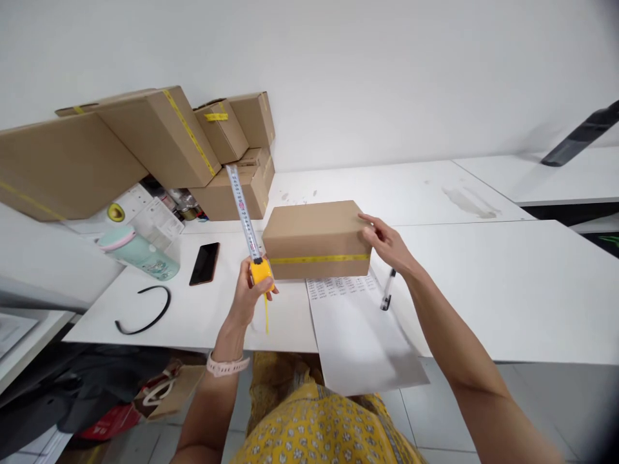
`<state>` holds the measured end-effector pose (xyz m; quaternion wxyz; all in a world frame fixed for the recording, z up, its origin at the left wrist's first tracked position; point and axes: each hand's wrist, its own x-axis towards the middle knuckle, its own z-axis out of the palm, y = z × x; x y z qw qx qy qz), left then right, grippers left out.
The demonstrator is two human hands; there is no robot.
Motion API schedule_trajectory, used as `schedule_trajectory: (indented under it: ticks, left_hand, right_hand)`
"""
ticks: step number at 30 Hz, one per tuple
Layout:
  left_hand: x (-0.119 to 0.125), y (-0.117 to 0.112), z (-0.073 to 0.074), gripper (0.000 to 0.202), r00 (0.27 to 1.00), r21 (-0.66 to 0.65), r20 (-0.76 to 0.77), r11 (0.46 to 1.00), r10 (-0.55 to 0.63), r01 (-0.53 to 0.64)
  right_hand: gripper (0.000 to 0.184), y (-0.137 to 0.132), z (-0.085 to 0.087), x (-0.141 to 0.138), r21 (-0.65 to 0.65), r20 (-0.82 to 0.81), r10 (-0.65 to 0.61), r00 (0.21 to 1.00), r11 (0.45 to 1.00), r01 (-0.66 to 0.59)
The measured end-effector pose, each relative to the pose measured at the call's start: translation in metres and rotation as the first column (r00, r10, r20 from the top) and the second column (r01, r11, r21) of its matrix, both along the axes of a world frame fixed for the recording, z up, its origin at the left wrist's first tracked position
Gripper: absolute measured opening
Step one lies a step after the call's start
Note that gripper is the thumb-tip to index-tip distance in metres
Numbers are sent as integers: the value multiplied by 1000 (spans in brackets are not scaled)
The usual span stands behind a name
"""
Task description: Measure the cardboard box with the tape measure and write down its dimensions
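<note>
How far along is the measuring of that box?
Done: the cardboard box is taped shut and sits on the printed sheet. In hand: the left hand holds the yellow tape measure, blade out but beside the box; the right hand steadies its corner. Left: laying the blade along it; the pen lies unused.

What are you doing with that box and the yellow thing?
A person sits at a white table. Their left hand holds a yellow tape measure with its blade sticking up and away. Their right hand rests on the right end of a small cardboard box, which sits partly on a printed sheet. A pen lies beside it.
</note>
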<state>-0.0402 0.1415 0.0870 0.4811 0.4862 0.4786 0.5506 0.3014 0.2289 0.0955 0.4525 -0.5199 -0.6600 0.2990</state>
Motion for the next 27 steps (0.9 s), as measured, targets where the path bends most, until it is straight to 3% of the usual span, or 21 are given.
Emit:
schedule_trajectory:
  ticks: [4, 7, 9, 11, 13, 16, 18, 21, 27]
  left_hand:
    - [-5, 23, 33, 59, 999, 107, 32, 994, -35, 31]
    - [-1, 31, 48, 61, 999, 130, 18, 991, -30, 28]
    - [8, 26, 50, 61, 1000, 173, 12, 985, 4, -6]
    - [21, 12, 46, 61, 1000, 215, 14, 977, -15, 11]
    - [39, -8, 36, 63, 988, 195, 36, 971, -149, 140]
    - [70, -36, 15, 65, 898, 43, 136, 908, -418, 416]
    - [89, -49, 1, 65, 843, -60, 199, 852, -500, 520]
    - [107, -60, -12, 62, 809, -138, 259, 809, -528, 572]
    - [118, -67, -22, 54, 823, -163, 295, 823, -486, 544]
  right_hand:
    - [48, 30, 34, -4, 52, 57, -163, 985, 986, 160]
    - [42, 54, 38, -7, 136, 120, -279, 953, 955, 263]
    - [37, 64, 35, -11, 251, 103, -275, 956, 937, 242]
    - [32, 67, 32, -15, 328, 95, -196, 976, 932, 155]
    - [30, 64, 32, -17, 324, 139, -136, 981, 942, 84]
    - [30, 57, 36, -18, 297, 229, -158, 961, 951, 86]
    - [31, 54, 38, -18, 313, 264, -180, 948, 945, 92]
    - [31, 54, 39, -17, 333, 282, -187, 941, 939, 87]
    - [28, 54, 37, -19, 398, 306, -214, 928, 914, 79]
